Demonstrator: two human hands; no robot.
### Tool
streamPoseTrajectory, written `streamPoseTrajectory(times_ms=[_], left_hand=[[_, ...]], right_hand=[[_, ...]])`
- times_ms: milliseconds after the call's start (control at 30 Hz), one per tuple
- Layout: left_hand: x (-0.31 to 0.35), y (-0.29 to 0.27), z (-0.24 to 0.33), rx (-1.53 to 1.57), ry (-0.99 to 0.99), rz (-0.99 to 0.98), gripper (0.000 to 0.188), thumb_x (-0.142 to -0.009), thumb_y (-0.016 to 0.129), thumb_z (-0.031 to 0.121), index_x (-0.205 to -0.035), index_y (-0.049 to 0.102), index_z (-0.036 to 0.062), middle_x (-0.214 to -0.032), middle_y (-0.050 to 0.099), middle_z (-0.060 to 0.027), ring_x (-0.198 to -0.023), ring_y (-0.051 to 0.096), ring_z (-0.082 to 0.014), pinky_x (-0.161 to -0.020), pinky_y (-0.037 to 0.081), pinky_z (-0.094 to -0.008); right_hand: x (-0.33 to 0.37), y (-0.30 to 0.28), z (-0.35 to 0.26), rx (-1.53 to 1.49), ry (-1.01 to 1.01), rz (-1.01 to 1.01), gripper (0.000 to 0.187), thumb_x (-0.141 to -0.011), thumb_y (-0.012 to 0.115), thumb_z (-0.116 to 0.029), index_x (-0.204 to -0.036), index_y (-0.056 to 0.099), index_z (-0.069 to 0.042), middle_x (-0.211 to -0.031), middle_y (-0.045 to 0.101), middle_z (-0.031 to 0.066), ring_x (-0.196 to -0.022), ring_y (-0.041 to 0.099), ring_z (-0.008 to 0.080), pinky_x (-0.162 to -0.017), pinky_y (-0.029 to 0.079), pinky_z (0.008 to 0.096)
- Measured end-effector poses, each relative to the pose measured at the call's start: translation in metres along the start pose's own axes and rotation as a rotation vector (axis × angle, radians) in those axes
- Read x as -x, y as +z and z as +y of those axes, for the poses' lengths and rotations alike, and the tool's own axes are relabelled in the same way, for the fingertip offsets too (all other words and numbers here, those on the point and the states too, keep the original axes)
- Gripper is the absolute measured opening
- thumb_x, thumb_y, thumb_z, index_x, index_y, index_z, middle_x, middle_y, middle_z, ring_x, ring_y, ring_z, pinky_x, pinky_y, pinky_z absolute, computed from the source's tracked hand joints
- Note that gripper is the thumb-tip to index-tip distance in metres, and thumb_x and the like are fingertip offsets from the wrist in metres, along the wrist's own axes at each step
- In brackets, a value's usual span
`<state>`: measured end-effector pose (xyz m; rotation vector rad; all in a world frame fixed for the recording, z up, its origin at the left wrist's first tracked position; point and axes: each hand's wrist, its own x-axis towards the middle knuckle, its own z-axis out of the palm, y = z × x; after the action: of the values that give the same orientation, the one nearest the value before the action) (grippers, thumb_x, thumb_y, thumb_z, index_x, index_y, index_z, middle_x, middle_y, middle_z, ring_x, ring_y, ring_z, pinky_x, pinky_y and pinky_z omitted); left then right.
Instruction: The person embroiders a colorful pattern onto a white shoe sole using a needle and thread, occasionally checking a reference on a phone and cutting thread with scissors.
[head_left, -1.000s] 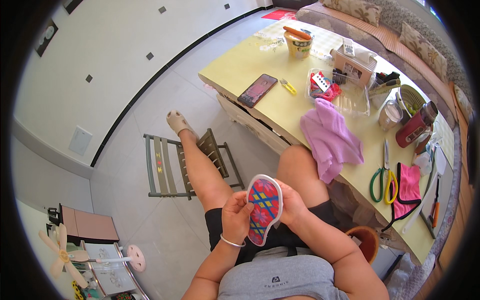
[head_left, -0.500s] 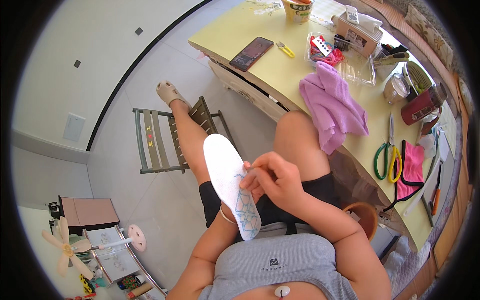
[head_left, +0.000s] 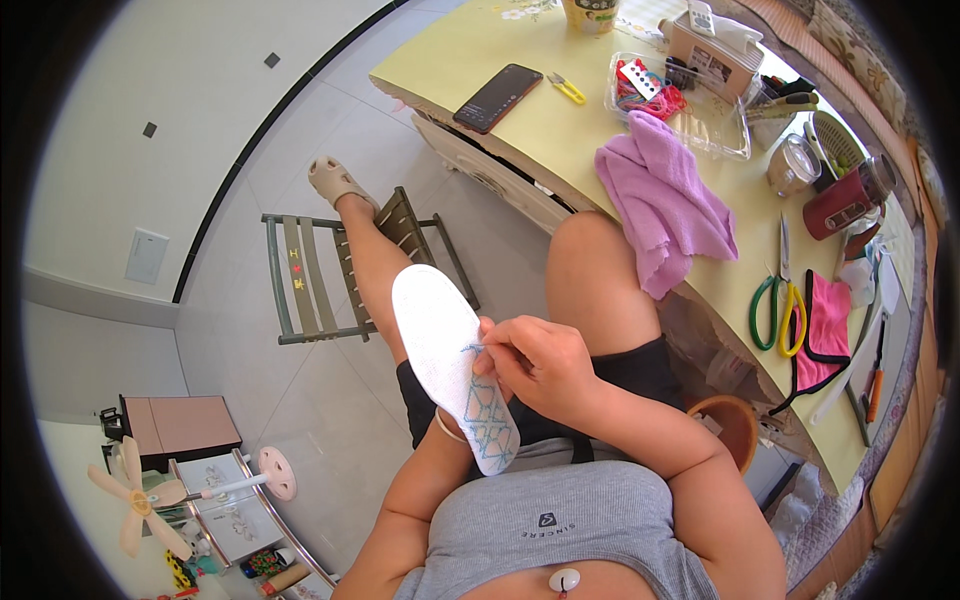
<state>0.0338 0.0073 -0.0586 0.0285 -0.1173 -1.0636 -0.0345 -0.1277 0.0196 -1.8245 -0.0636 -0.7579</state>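
Observation:
A white shoe insole [head_left: 435, 318] lies slanted over my lap, its narrower lower part covered with blue stitched diamond lines. My left hand [head_left: 486, 328] is wrapped round it from behind; most of that hand is hidden, with fingertips showing at the right edge. Closed in a pinch, my right hand [head_left: 541, 366] is at the same edge, beside a small patch of blue stitching. A thin line shows at its fingertips, too fine to make out.
On the yellow table [head_left: 560, 135] to the right are a phone [head_left: 498, 98], small yellow snips [head_left: 567, 89], a plastic box of coloured thread [head_left: 650, 92], a purple towel [head_left: 665, 200] and scissors [head_left: 779, 300]. A folding stool [head_left: 320, 275] stands ahead, a small fan [head_left: 139, 500] at lower left.
The upper end of the insole has tipped slightly left. My right hand has shifted a little left and down, its fingertips now closer to the insole's surface.

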Motion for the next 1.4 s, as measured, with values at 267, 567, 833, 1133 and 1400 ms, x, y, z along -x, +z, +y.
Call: streamPoseTrajectory(times_ms=[267,567,833,1133,1400], left_hand=[[-0.002,0.004,0.001,-0.018,-0.018,0.016,0.042,-0.098,0.053,0.038,-0.115,0.055,-0.0005,-0.075,0.056,-0.0052,-0.075,0.055,-0.014,-0.076,0.046,-0.0223],[-0.004,0.014,-0.003,-0.066,0.03,0.011,0.044,-0.098,0.052,0.04,-0.116,0.055,0.0,-0.076,0.057,-0.0044,-0.075,0.055,-0.0136,-0.074,0.046,-0.0219],[-0.006,0.036,-0.005,-0.186,0.046,0.149,0.038,-0.096,0.056,0.034,-0.114,0.055,0.0002,-0.077,0.055,-0.006,-0.078,0.056,-0.018,-0.081,0.048,-0.0296],[-0.002,0.046,0.003,-0.384,0.01,0.284,0.022,-0.093,0.061,0.014,-0.111,0.058,0.002,-0.083,0.058,-0.0064,-0.077,0.054,-0.0153,-0.066,0.041,-0.027],[-0.002,0.055,0.003,-0.592,0.11,0.463,0.018,-0.091,0.062,0.009,-0.105,0.058,-0.0012,-0.093,0.065,-0.0091,-0.082,0.064,-0.0177,-0.079,0.054,-0.0305]], right_hand=[[0.003,0.001,0.002,-0.094,0.074,0.004,0.008,-0.085,0.064,0.0,-0.091,0.059,-0.001,-0.075,0.068,0.0077,-0.065,0.07,0.0196,-0.056,0.054,0.0294],[0.004,0.001,0.003,-0.068,0.056,0.0,0.008,-0.085,0.064,0.0,-0.092,0.059,-0.002,-0.075,0.068,0.0074,-0.064,0.069,0.0203,-0.055,0.053,0.0297],[0.005,-0.005,0.004,-0.009,0.095,-0.039,0.003,-0.087,0.062,-0.001,-0.089,0.061,-0.002,-0.075,0.068,0.0071,-0.063,0.069,0.0205,-0.055,0.053,0.0299],[-0.001,-0.014,-0.002,-0.25,0.35,-0.088,0.004,-0.091,0.06,-0.003,-0.088,0.061,0.0,-0.073,0.067,0.0085,-0.065,0.067,0.0167,-0.058,0.052,0.0283],[0.004,-0.008,0.015,-0.411,0.514,-0.087,0.007,-0.09,0.062,-0.002,-0.096,0.062,0.002,-0.077,0.066,0.0045,-0.068,0.063,0.0082,-0.061,0.051,0.0262]])
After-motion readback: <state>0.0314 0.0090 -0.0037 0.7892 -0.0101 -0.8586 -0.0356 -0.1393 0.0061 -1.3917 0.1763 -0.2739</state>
